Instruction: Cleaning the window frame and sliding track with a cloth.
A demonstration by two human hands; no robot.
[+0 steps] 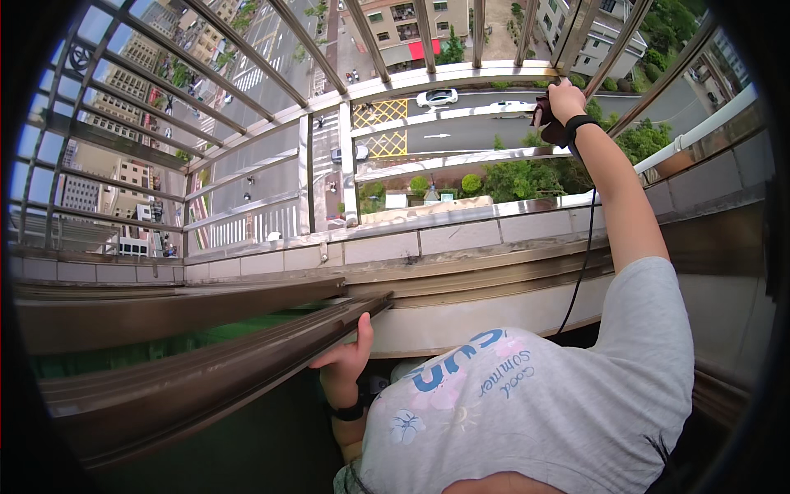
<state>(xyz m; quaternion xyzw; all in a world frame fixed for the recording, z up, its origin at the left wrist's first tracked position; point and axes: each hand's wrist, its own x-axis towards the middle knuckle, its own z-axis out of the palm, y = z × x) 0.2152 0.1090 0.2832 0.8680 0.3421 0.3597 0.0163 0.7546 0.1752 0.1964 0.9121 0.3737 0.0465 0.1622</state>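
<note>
My right hand [566, 102] reaches out through the window opening to the metal window guard. It grips a dark maroon cloth [546, 121] at a horizontal rail [457, 75], close to a thick upright post [573, 37]. A dark band circles that wrist. Lower down, my left hand [349, 355] rests at the edge of a brown sliding window frame [247, 352], thumb raised along it. The fingers of that hand are partly hidden behind the frame, so how firmly they hold it is unclear.
A tiled ledge [382, 247] and brown window track [469, 278] run below the guard. A black cable [580, 278] hangs beside my right arm. White pipe [697, 133] slopes along the right side. Far below, beyond the bars, lies a street [450, 133] with cars.
</note>
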